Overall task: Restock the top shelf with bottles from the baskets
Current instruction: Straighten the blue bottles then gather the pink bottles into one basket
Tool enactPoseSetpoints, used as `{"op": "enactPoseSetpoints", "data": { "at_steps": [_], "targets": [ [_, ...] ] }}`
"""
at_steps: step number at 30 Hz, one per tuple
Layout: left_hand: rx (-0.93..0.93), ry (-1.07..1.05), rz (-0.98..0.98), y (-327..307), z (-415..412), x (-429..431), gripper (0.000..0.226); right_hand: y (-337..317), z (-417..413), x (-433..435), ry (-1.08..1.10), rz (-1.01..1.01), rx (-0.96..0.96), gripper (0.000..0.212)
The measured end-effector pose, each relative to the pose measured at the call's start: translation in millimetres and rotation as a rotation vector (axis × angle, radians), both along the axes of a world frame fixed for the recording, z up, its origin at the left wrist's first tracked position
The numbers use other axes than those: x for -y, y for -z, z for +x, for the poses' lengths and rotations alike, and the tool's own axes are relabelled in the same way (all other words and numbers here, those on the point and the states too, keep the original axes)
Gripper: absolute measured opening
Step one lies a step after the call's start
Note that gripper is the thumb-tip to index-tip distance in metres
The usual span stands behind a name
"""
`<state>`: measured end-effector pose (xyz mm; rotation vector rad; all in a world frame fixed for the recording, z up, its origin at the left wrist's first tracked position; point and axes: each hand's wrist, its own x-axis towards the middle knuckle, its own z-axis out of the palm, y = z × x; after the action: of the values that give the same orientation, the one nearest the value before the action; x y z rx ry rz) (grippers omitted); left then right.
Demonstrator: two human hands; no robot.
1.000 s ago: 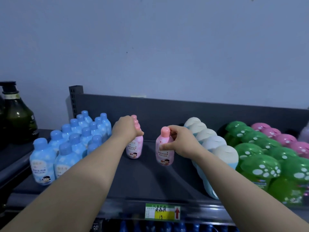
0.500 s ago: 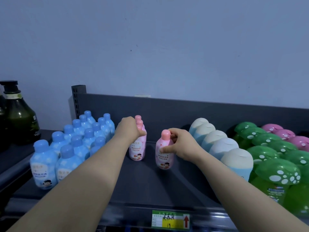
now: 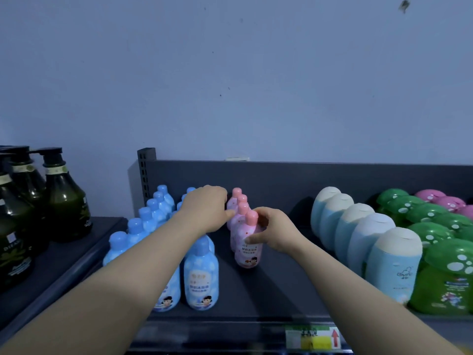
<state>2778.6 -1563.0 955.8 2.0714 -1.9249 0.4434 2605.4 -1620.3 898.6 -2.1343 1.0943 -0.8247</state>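
Between the two hands stands a row of small pink plastic bottles with pink caps (image 3: 239, 213), upright on the dark grey top shelf (image 3: 276, 285). At the front of that row, the right hand (image 3: 275, 233) wraps thumb and fingers around the nearest pink bottle with a cartoon label (image 3: 247, 243), which rests on the shelf. Just left of the row, the left hand (image 3: 207, 207) is loosely curled, fingertips touching the pink bottles behind; whether it grips one cannot be told. Left of that hand and under its forearm stand the light blue bottles with blue caps (image 3: 201, 275). Right of the right hand runs a line of pale blue bottles with cream rounded caps (image 3: 368, 234), then green spotted mushroom-shaped bottles (image 3: 450, 265).
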Motion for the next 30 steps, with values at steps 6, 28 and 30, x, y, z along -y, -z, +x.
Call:
{"op": "enactPoseSetpoints", "data": {
  "at_steps": [6,28,30],
  "targets": [
    [0.025,0.034,0.001,7,13,-18,0.035,4,10,-1,0.098,-0.067,-0.099,0.035],
    [-0.053,0.563,0.02,50,-118,-53,0.043,14,-131,-130,0.527,-0.347,-0.559,0.058],
    [-0.049,0.65,0.023,59,-149,-59,0.043,23,-162,-151,0.58,-0.301,-0.594,0.059]
  ]
}}
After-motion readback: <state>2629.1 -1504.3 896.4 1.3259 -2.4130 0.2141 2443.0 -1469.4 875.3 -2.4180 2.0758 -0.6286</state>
